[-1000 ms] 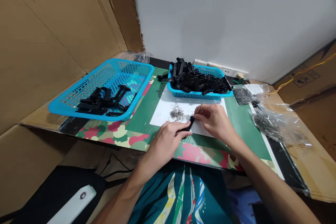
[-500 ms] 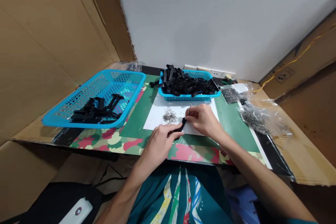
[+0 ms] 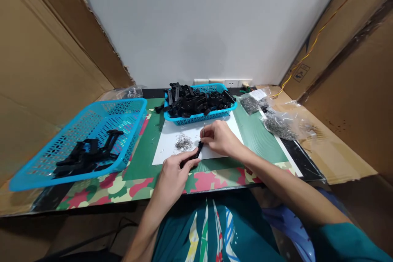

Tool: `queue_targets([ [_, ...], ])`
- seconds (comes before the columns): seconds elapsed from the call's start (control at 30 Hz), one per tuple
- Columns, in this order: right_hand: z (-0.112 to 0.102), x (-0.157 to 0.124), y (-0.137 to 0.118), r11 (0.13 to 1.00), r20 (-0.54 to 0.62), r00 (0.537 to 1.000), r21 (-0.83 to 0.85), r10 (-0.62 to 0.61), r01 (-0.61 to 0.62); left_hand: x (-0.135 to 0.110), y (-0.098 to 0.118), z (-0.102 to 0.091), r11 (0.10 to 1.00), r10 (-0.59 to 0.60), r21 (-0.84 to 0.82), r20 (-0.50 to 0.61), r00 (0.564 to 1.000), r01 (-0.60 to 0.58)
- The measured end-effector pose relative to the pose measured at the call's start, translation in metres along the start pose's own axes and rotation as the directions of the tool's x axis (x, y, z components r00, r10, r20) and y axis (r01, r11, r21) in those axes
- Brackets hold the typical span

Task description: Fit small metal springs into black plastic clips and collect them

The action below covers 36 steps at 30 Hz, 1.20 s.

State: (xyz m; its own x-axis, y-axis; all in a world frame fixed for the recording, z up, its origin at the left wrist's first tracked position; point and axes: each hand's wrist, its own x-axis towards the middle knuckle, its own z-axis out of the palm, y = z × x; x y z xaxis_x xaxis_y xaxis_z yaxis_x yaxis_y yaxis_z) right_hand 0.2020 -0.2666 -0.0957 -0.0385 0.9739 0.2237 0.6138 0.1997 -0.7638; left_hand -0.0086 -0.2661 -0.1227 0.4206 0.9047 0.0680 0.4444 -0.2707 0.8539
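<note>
My left hand (image 3: pixel 175 172) is closed around a narrow black plastic part (image 3: pixel 198 150), whose upper end sticks out past the fingertips. Right beside that end, my right hand (image 3: pixel 218 137) pinches a thin metal tool (image 3: pixel 204 128); its upper end rises above the fingers, and I cannot make out its kind. The fingers hide the tool's lower tip, so whether it touches the part cannot be seen. To the left of my hands, a heap of small shiny metal pieces (image 3: pixel 183 142) lies on a white sheet (image 3: pixel 160 150).
Behind the sheet, a blue basket (image 3: pixel 201 118) is piled with black parts. A larger blue basket (image 3: pixel 132 143) at left holds several black parts (image 3: pixel 87 155). Plastic bags of metal pieces (image 3: pixel 279 126) lie at right. Cardboard walls (image 3: pixel 46 49) flank the green mat (image 3: pixel 260 139).
The camera view has turned, so the baskets and sheet appear further left. Both hands keep nearly the same pose around the black part.
</note>
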Motion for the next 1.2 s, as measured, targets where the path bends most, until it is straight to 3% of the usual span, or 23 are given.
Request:
queue_targets([
  [0.3, -0.002, 0.001, 0.01, 0.977, 0.012, 0.999, 0.208, 0.051, -0.052, 0.0, -0.001, 0.0, 0.999, 0.026, 0.026, -0.018, 0.999, -0.026],
  [0.4, -0.008, -0.001, 0.009, 0.986, 0.012, 1.0, 0.169, 0.003, -0.005, -0.002, 0.0, 0.001, 0.998, 0.05, 0.033, -0.015, 0.999, -0.049],
  [0.5, -0.016, -0.005, 0.008, 1.0, 0.022, 1.0, 0.028, -0.011, 0.01, -0.004, 0.002, 0.002, 0.996, 0.079, 0.04, -0.009, 0.997, -0.078],
  [0.67, -0.018, -0.01, 0.006, 0.987, 0.198, 0.978, -0.157, 0.061, -0.03, -0.005, 0.004, 0.003, 0.992, 0.119, 0.046, -0.01, 0.993, -0.118],
  [0.87, -0.008, -0.009, 0.007, 0.985, 0.208, 0.978, -0.17, 0.012, 0.024, -0.006, 0.004, 0.004, 0.993, 0.108, 0.057, 0.001, 0.994, -0.107],
  [1.2, -0.005, -0.01, 0.008, 0.988, 0.142, 0.989, -0.152, 0.03, -0.008, -0.008, 0.006, 0.004, 0.996, 0.084, 0.032, -0.002, 0.996, -0.084],
])
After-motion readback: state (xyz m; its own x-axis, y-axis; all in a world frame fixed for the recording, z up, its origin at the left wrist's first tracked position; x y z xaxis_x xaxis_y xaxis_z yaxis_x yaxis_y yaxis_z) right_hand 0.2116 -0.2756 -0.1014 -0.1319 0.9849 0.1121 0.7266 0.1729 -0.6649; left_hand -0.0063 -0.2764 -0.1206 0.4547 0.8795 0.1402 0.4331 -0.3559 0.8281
